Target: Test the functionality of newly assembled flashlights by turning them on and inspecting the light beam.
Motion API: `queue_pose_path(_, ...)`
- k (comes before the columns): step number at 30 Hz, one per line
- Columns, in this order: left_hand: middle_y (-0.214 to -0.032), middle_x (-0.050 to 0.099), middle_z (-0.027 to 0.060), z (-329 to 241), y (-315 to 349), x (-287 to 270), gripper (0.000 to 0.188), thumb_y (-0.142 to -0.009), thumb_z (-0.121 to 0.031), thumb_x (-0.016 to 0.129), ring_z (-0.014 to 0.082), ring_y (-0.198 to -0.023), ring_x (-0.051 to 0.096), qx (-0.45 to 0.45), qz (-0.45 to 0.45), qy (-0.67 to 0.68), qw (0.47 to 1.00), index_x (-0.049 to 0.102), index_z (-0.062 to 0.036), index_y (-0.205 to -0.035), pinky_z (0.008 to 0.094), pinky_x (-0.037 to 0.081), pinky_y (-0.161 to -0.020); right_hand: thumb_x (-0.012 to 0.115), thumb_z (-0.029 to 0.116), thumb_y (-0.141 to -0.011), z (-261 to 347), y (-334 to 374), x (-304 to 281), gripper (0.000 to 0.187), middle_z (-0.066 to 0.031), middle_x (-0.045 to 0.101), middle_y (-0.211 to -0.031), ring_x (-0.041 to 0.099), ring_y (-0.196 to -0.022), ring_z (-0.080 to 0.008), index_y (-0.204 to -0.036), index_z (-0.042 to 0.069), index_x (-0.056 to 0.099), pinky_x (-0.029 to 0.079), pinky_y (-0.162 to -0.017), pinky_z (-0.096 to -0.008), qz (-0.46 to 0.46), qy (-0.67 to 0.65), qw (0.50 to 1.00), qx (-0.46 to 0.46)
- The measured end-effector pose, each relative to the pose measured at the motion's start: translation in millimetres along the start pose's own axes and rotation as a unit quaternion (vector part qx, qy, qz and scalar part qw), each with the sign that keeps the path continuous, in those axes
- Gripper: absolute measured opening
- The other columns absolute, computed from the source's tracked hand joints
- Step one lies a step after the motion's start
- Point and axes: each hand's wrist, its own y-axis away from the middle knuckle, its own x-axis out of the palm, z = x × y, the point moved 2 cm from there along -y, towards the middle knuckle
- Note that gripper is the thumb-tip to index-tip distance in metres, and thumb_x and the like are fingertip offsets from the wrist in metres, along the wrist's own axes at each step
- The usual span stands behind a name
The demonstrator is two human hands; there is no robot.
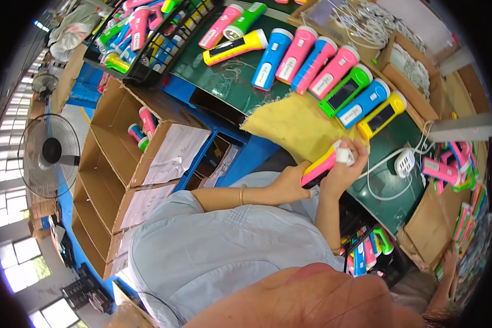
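Green tabletop (388, 203), busy workshop around it, standing fan (50, 150) off at far left. Black basket (147, 77) heaped with coloured flashlights sits far left; nearer on that side, a divided cardboard box (109, 164) has a few in one compartment. Loose pink (221, 26), green (245, 21) and yellow (235, 47) flashlights lie at the far edge. Just beyond my hands, a slanting row of flashlights (333, 71) fills the space past the yellow cloth (295, 123). Far right: tangled white cables (374, 24) and a small carton (407, 98) of white parts. White socket block (404, 164) and its cord clutter the table right of me. Another person's hand (449, 265) shows at near right, by a pile of flashlights.

Pink-and-yellow flashlight (319, 169) is between my hands, at the cloth's near edge. My left hand (291, 183) is closed around its near end. My right hand (345, 172) is curled at the far end, something white (344, 157) at its fingers; grip there partly hidden, can't tell.
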Motion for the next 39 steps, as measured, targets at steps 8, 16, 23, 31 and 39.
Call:
queue_pose_path(8, -0.086, 0.061, 0.0256, 33, -1, 22, 0.051, -0.059, -0.017, 0.075, 0.0401, -0.083, 0.060, 0.026, -0.062, 0.042, 0.997, 0.053, 0.0026, -0.102, 0.0420, 0.050, -0.071, 0.067, 0.004, -0.077, -4, 13, 12, 0.035, -0.0164, 0.057, -0.099, 0.057, -0.087, -0.0194, -0.100, 0.003, 0.040, 0.048, -0.078, -0.0303, 0.030, 0.023, 0.993, -0.115)
queue_pose_path(16, -0.063, 0.056, 0.0102, 0, -12, -13, 0.024, -0.074, -0.016, 0.067, 0.0200, -0.048, 0.057, -0.163, 0.225, 0.414, 0.867, 0.056, 0.0001, -0.087, 0.0312, 0.047, -0.047, 0.040, 0.036, -0.094, -2, -15, 2, 0.044, -0.0124, 0.055, -0.111, 0.052, -0.102, -0.0183, -0.115, -0.002, 0.047, 0.040, -0.088, -0.0309, 0.095, -0.101, 0.987, 0.081)
queue_pose_path(23, -0.068, 0.050, 0.0080, -46, -30, -12, 0.041, -0.084, -0.037, 0.058, 0.0203, -0.048, 0.054, -0.022, 0.460, 0.716, 0.525, 0.044, -0.0013, -0.100, 0.0342, 0.049, -0.047, 0.035, 0.038, -0.095, 38, -2, -5, 0.049, -0.0142, 0.059, -0.100, 0.058, -0.091, -0.0199, -0.106, -0.006, 0.054, 0.046, -0.078, -0.0300, 0.188, -0.083, 0.972, 0.116)
queue_pose_path(31, -0.068, 0.051, 0.0088, -39, -33, -2, 0.046, -0.084, -0.043, 0.056, 0.0210, -0.047, 0.054, -0.061, 0.465, 0.714, 0.520, 0.046, -0.0004, -0.099, 0.0348, 0.050, -0.046, 0.030, 0.048, -0.093, 20, 8, -18, 0.061, -0.0166, 0.054, -0.116, 0.053, -0.107, -0.0223, -0.118, -0.005, 0.047, 0.043, -0.092, -0.0336, 0.341, -0.110, 0.899, 0.251)
queue_pose_path(39, -0.069, 0.061, 0.0101, -49, -25, -11, 0.032, -0.072, -0.020, 0.071, 0.0143, -0.053, 0.058, -0.110, 0.195, 0.267, 0.937, 0.057, -0.0004, -0.093, 0.0251, 0.047, -0.048, 0.063, 0.018, -0.082, 47, -5, -8, 0.052, -0.0111, 0.054, -0.108, 0.054, -0.095, -0.0146, -0.124, -0.001, 0.040, 0.045, -0.079, -0.0243, 0.126, -0.054, 0.989, 0.060)
